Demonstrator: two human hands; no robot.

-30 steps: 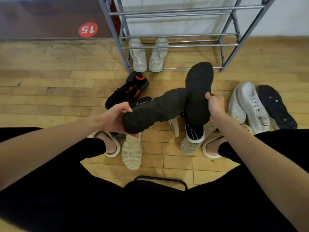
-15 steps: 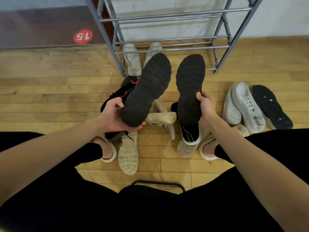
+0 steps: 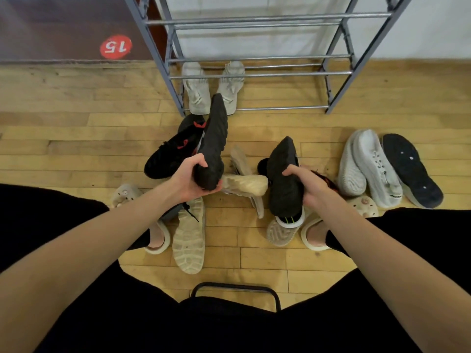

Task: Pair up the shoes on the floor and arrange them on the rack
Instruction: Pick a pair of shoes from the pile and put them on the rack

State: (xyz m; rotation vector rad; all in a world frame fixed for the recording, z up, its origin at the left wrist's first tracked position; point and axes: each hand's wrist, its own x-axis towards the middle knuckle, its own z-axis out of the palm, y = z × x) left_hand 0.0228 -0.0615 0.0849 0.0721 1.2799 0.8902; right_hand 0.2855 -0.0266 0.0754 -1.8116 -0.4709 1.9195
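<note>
Head view: the left hand and right hand each grip one dark shoe, lowered since a moment ago above the floor's middle; pairing done, the rack awaits.

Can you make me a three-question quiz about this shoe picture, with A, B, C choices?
1. Where is the pale grey pair?
A) bottom of the metal rack
B) on the chair
C) top shelf

2. How many shoes is the person holding?
A) none
B) one
C) two

3. The black slipper far right lies:
A) sole up
B) upright
C) on the rack

Answers:
1 A, it sits behind the lowest rails.
2 C, the left hand grips one dark shoe, the right hand another.
3 A, its dotted sole faces up.
</note>
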